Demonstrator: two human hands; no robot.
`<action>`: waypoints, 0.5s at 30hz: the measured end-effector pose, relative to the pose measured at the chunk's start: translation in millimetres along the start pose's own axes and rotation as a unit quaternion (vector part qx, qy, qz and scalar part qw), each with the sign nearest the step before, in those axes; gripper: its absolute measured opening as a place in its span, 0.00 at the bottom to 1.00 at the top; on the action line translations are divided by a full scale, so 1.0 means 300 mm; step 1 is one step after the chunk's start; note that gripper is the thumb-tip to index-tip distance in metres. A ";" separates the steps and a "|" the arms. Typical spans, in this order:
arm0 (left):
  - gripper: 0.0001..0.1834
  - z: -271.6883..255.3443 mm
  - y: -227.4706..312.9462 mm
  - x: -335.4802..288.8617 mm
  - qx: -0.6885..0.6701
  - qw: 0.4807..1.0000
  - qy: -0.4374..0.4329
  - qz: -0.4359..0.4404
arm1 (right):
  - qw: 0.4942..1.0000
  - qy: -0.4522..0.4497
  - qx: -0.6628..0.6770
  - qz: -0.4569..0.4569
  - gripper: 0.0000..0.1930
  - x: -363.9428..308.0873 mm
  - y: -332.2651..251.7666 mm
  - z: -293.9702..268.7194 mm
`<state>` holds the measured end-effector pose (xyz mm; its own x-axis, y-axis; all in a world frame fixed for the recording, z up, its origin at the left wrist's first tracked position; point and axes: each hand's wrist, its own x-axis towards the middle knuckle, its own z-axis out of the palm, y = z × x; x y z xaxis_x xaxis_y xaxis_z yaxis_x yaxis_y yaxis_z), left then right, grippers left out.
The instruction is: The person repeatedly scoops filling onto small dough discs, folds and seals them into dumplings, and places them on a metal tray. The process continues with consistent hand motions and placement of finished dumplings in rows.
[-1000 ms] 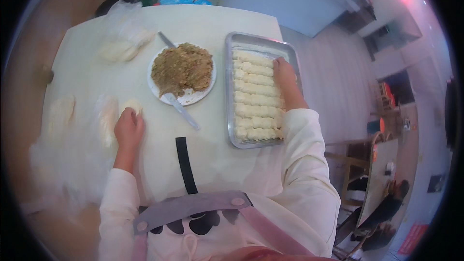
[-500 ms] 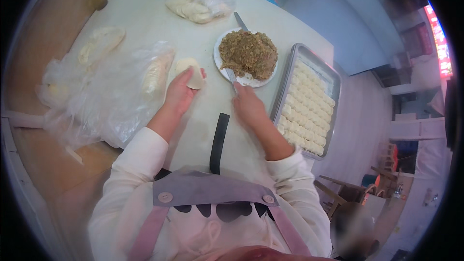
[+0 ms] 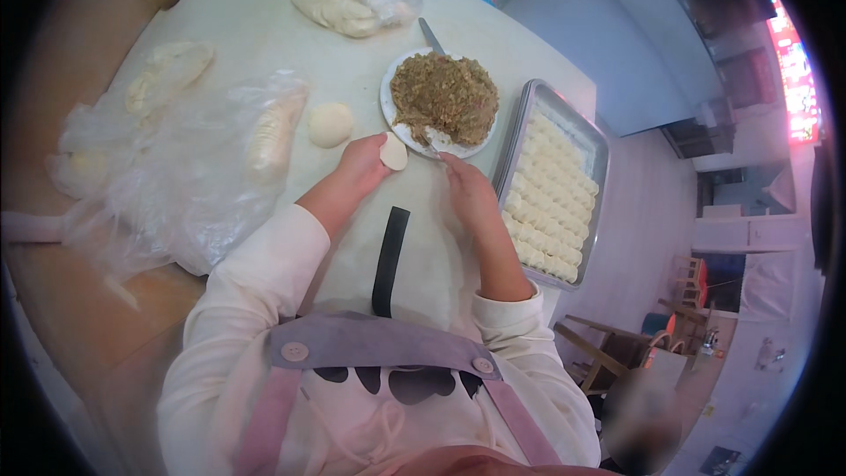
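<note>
Pale wrapper [image 3: 395, 152] now nearer plate [image 3: 387, 99]; utensil [image 3: 432, 147] tip unclear.

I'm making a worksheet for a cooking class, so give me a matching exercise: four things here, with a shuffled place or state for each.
Things
1. filling
2. metal tray
3. black strip
4. left hand

Places or states
A. lies between the forearms
B. holds a round dough wrapper
C. heaped on the white plate
D. holds rows of pale dumplings

Pairs: 1-C, 2-D, 3-A, 4-B
</note>
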<state>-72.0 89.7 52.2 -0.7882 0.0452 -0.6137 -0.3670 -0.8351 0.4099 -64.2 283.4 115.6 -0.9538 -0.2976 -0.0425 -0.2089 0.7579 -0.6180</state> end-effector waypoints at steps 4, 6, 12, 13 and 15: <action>0.21 0.088 0.010 -0.037 0.015 1.000 0.008 0.010 | 0.995 0.067 0.065 -0.026 0.14 -0.011 0.059 0.055; 0.21 0.096 0.006 -0.026 -0.007 1.000 0.006 0.007 | 0.997 0.046 0.062 -0.009 0.16 -0.028 0.047 0.087; 0.20 0.034 -0.024 0.019 -0.091 0.995 0.032 0.025 | 0.995 -0.093 -0.043 0.017 0.19 -0.100 -0.091 0.052; 0.20 0.024 -0.025 0.014 -0.113 0.993 0.031 0.033 | 0.997 -0.074 -0.019 -0.013 0.19 -0.115 -0.076 0.041; 0.19 -0.009 -0.020 -0.001 -0.158 0.986 0.031 0.048 | 0.996 -0.037 0.031 -0.072 0.19 -0.141 -0.045 0.027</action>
<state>-68.2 93.1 48.1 -0.7765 -0.0688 -0.6263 -0.1114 -0.9634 0.2439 -19.3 281.1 119.3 -0.8960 -0.4441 -0.0064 -0.3259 0.6673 -0.6697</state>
